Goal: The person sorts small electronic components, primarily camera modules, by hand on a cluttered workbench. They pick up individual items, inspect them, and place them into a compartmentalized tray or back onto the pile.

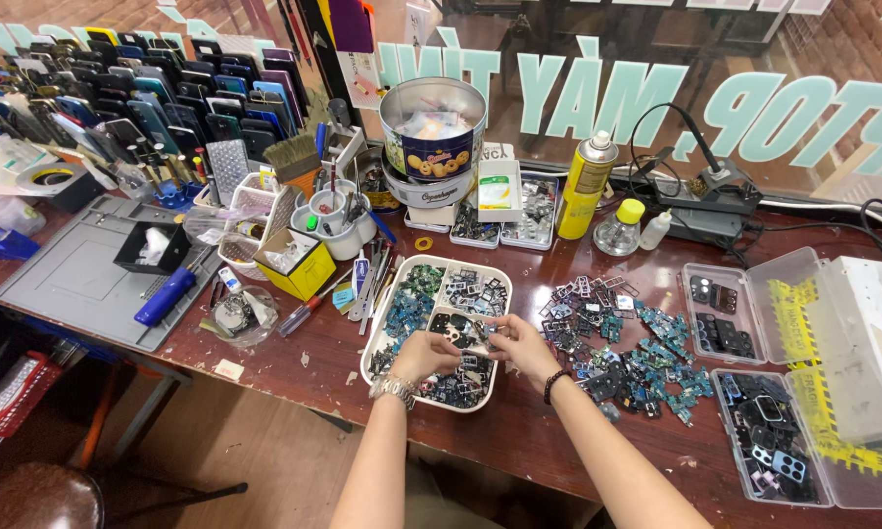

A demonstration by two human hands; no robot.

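Both hands meet over the white divided tray point(375, 338), which sits at the near edge of the wooden table point(519, 431). The left hand point(424, 353) and right hand point(517, 345) pinch one small dark part point(470, 333) between curled fingertips (its shape is too small to make out). Loose phone parts point(622, 348) crowd the right; bare wood lies along the near edge

A round blue biscuit tin point(432, 132) stands behind a yellow spray can point(587, 183), under pale-lettered window signage point(656, 98).
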